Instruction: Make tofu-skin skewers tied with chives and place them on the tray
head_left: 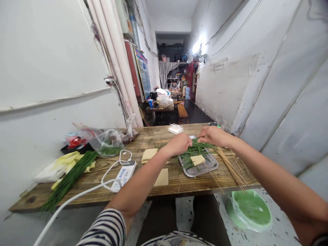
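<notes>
My left hand [180,142] is closed, its fingertips pinched on green chives [203,147] at the far side of a metal tray [214,166]. Just to its right, my right hand [213,135] has its fingers bent together above the same chives; whatever is between them is too small to make out. A pale yellow rolled tofu-skin piece [197,160], with chives sticking out of it, lies in the tray. One thin skewer reaches from it over the table edge. Left of the tray are a stack of pale yellow sheets [149,155] and a single sheet [162,177].
Bamboo skewers [230,167] lie right of the tray. A power strip [124,176] with a white cable, a chive bundle [71,176] and plastic bags [109,141] occupy the left. A green bin [249,210] stands below. Someone sits far back.
</notes>
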`<act>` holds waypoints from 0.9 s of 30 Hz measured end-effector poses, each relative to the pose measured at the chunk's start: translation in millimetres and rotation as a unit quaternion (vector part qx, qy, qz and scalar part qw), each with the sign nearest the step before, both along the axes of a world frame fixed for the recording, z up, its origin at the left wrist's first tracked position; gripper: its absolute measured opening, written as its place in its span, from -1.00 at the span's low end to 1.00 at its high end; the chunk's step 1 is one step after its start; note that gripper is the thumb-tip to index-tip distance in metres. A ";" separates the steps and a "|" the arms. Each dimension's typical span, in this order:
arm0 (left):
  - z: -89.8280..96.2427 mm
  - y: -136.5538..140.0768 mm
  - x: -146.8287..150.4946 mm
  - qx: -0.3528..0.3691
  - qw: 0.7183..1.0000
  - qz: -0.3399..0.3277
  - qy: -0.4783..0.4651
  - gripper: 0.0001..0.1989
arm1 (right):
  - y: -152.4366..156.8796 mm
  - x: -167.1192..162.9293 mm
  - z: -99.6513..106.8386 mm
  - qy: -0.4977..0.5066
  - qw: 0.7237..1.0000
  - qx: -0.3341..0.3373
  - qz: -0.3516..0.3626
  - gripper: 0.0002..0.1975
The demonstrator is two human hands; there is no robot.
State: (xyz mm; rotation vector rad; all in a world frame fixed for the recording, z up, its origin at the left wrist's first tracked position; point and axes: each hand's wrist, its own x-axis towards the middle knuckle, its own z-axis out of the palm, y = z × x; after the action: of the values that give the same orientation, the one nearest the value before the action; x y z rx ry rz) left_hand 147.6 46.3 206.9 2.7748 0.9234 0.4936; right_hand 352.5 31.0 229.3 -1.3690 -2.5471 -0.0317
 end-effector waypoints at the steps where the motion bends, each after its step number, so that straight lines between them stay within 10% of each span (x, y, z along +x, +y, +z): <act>1: 1.4 -1.0 0.1 0.005 1.000 -0.005 0.009 -0.72 | -1.6 -4.3 1.9 -0.034 0.999 -0.006 0.004 -0.78; 11: -7.6 3.7 -16.2 -0.037 0.997 -0.029 -0.066 -0.70 | -16.8 -17.4 -4.9 0.120 0.974 -0.187 -0.031 -0.75; 17: -41.0 -3.3 -9.7 -0.113 0.965 0.006 -0.238 -0.70 | -16.3 -21.5 -25.0 0.380 0.873 -0.293 -0.083 -0.67; 24: -78.3 -14.8 17.0 -0.184 0.867 0.129 -0.444 -0.68 | -10.1 -63.4 -77.2 0.675 0.708 -0.200 -0.056 -0.61; 27: -81.1 -13.6 7.5 -0.171 0.888 0.132 -0.406 -0.68 | -10.2 -71.7 -94.7 0.680 0.713 -0.156 -0.065 -0.61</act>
State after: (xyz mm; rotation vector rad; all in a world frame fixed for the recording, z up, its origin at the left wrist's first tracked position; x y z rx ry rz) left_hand 155.0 32.7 125.8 1.8327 1.0188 1.2593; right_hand 280.8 20.7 134.6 -0.9675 -1.1762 1.0163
